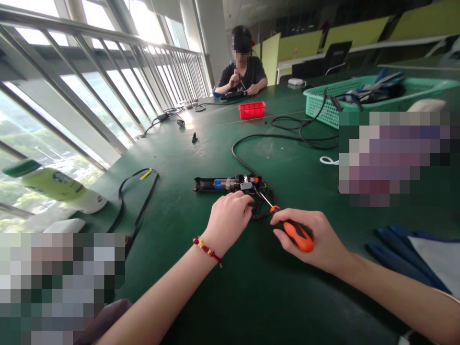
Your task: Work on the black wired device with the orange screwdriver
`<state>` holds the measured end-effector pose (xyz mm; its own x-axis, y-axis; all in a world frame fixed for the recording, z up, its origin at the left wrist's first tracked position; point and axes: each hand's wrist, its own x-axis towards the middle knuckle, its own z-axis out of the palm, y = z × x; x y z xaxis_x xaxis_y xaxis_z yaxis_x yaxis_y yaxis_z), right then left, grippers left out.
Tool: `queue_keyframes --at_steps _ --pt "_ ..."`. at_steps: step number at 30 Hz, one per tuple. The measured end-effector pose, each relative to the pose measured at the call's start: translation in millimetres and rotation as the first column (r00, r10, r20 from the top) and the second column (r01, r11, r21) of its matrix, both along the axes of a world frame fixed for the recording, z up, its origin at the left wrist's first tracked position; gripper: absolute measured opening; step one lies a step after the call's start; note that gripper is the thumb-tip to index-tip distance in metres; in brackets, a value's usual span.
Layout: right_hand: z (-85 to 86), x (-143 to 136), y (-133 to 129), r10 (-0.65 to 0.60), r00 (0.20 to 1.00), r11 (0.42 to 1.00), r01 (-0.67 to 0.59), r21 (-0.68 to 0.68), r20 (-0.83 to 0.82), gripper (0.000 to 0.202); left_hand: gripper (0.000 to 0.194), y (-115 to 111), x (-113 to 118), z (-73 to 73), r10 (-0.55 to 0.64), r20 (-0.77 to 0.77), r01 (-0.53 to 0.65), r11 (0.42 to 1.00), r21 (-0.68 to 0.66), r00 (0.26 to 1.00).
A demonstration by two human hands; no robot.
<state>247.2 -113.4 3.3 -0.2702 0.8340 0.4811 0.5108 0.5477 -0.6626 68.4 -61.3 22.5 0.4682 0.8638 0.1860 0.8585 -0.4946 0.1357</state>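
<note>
An opened black corded tool [223, 184] lies on the green table [215, 268], its handle end to the left and its inner parts and thin wires bare at the right. My left hand [230, 211] is closed on the near side of it, with the fingertips partly hidden. My right hand [312, 235] grips an orange and black screwdriver [297, 235] by the handle. The shaft slants up and left, and its tip is at the wired end of the tool. A black cord [251, 137] runs from that end toward the back right.
A red tray [252, 110] stands ahead, and a green basket [323, 108] of tools is at the back right. Across the table a person [242, 72] works with a screwdriver. Blue-and-grey gloves [413, 254] lie right; a black strap [145, 203] and a bottle [53, 184] are left.
</note>
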Motion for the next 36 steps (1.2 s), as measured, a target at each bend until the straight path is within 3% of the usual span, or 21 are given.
queue_keyframes --at_steps 4,17,27,36 --pt "0.9 -1.0 -0.3 0.008 1.000 1.000 -0.008 0.013 0.000 0.007 0.016 -2.2 3.0 -0.3 -0.026 -0.046 0.024 0.999 -0.029 0.999" --pt "0.1 0.1 -0.1 0.026 1.000 1.000 -0.026 0.012 0.001 0.008 0.008 3.9 2.0 -9.7 -0.157 -0.194 0.174 0.982 0.077 0.969" --pt "-0.6 -0.2 0.2 0.049 0.999 0.999 -0.049 0.018 0.001 0.008 0.009 7.5 0.4 -5.5 -0.168 -0.172 0.172 0.985 0.008 0.971" --pt "-1.2 -0.3 0.6 0.052 0.999 0.998 -0.051 0.025 -0.008 0.009 0.009 6.7 0.2 -9.5 -0.101 -0.141 0.106 0.994 0.025 0.985"
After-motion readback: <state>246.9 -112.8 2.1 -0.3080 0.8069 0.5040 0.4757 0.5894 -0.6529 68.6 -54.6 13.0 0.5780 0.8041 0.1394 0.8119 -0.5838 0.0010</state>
